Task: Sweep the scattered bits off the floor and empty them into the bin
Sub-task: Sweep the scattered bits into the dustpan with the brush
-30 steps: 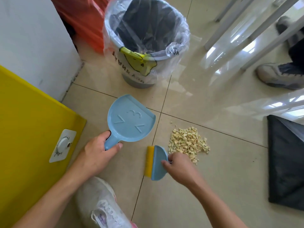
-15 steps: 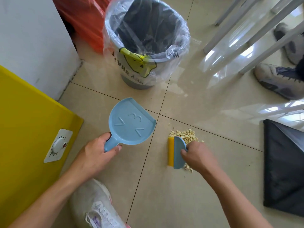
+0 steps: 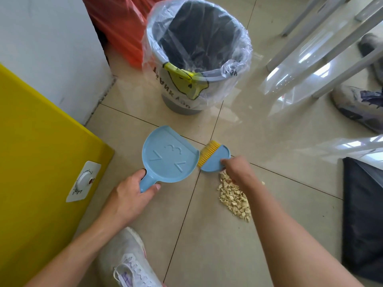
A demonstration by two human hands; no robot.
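We find the left hand [image 3: 132, 190] closed around the short handle of the blue dustpan [image 3: 170, 155], which lies flat on the tiled floor [image 3: 207, 235] with raised numerals on its upper face. Its straight open edge faces right.

The right hand [image 3: 236, 169] grips the small blue hand brush [image 3: 215, 159] by its rounded back. The yellow bristles [image 3: 208, 153] point toward the dustpan and sit just beside — possibly touching — its open edge; we cannot tell which.

The scattered bits [image 3: 234, 198], pale and crumb-like, lie in a narrow heap on the floor directly below the right hand, partly hidden by the wrist. One or two stray pieces lie to the right of the wrist. None are visible on the dustpan.

The bin [image 3: 194, 59], grey and lined with a clear plastic bag, stands upright on the floor beyond the dustpan, well apart from the heap. A few pale fragments appear inside near its front rim.

Also noted — a yellow panel [image 3: 35, 162] at the left, a red bag [image 3: 122, 27] behind the bin, a dark bag [image 3: 362, 214] at the right edge, the person's own pale shoe [image 3: 126, 262] at the bottom, and another person's shoe [image 3: 358, 104] at the right.
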